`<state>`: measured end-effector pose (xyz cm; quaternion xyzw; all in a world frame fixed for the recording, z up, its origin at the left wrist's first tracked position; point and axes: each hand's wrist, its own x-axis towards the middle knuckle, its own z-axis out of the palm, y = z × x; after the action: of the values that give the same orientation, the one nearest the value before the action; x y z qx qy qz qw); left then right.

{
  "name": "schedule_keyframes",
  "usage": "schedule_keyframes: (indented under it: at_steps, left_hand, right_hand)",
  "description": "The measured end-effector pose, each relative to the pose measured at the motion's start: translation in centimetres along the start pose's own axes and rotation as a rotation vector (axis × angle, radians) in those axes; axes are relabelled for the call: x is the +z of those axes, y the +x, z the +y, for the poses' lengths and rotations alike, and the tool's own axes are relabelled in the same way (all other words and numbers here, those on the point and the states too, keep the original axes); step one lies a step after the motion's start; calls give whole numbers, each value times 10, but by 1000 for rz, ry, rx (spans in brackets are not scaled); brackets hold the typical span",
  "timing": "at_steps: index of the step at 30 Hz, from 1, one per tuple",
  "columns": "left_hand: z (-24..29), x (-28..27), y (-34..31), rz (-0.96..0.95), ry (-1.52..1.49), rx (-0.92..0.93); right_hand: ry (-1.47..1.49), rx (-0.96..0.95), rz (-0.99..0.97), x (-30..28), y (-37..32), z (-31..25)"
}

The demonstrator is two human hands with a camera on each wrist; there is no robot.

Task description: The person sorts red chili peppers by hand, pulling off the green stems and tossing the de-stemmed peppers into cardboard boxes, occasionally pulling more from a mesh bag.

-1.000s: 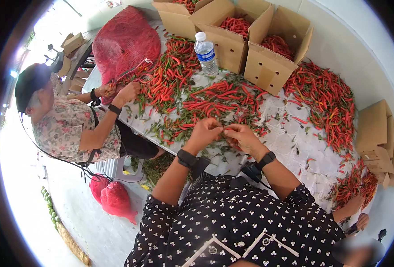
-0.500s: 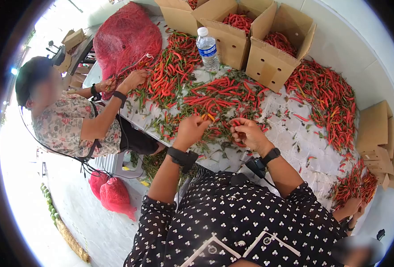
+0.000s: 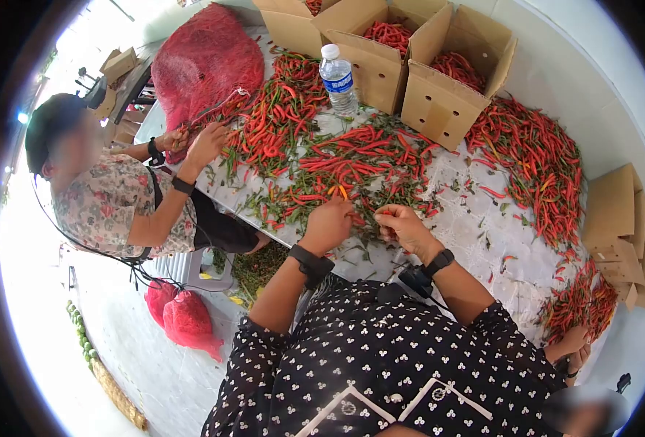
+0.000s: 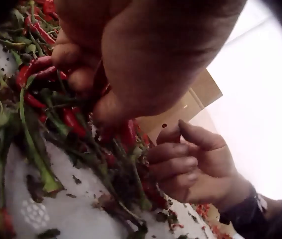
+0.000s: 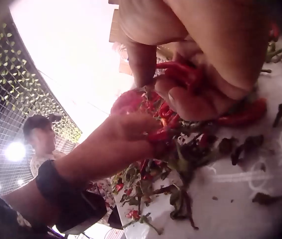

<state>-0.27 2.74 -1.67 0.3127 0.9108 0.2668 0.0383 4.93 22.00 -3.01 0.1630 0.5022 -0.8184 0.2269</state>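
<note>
My left hand (image 3: 328, 226) reaches down into red chili peppers (image 3: 351, 164) and green stems spread on the table. In the left wrist view, a dark red chili (image 4: 100, 79) shows between its thumb and curled fingers, partly hidden. My right hand (image 3: 407, 229) is close by on the right, its thumb and index finger together. Red chilies (image 5: 190, 74) are held inside its curled fingers in the right wrist view. An orange chili (image 3: 343, 192) lies just beyond the left hand's knuckles.
A water bottle (image 3: 337, 80) stands behind the pile, before cardboard boxes (image 3: 442, 109) of chilies. A red mesh sack (image 3: 206, 62) lies at the back left, near another person (image 3: 118, 197). More chilies (image 3: 537, 167) are heaped right; another person's hands (image 3: 576, 348) work at lower right.
My hands met fingertip to fingertip a second ago, then parted. Since then the left hand has come down and right among the chilies, while the right has shifted slightly.
</note>
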Motion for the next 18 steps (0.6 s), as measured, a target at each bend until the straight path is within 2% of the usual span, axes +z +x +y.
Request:
schedule_keyframes:
  at_steps: [4, 6, 7, 9, 10, 12, 16, 18]
  left_hand:
    - [-1, -1, 0, 79, -208, -38]
    - [-4, -1, -1, 66, -195, -54]
    - [-5, -1, -2, 51, -182, -68]
    - [-8, -1, -4, -13, -178, -78]
    - [-9, -1, -5, -75, -172, -87]
    - [-10, 3, -6, -98, -175, -74]
    - [-16, 8, -10, -78, -157, -23]
    - [-12, 2, -12, -2, -172, -79]
  right_hand:
    - [-52, -45, 18, 5, 4, 2]
    - [-339, -91, 84, 10, 4, -3]
    - [-339, -90, 84, 12, 5, -3]
    - [-1019, -424, 154, 17, 8, -4]
    - [-1020, -424, 153, 19, 9, -2]
    - [-1287, -583, 145, 22, 15, 4]
    - [-1402, -635, 105, 23, 21, 5]
    - [-1018, -439, 184, 14, 23, -5]
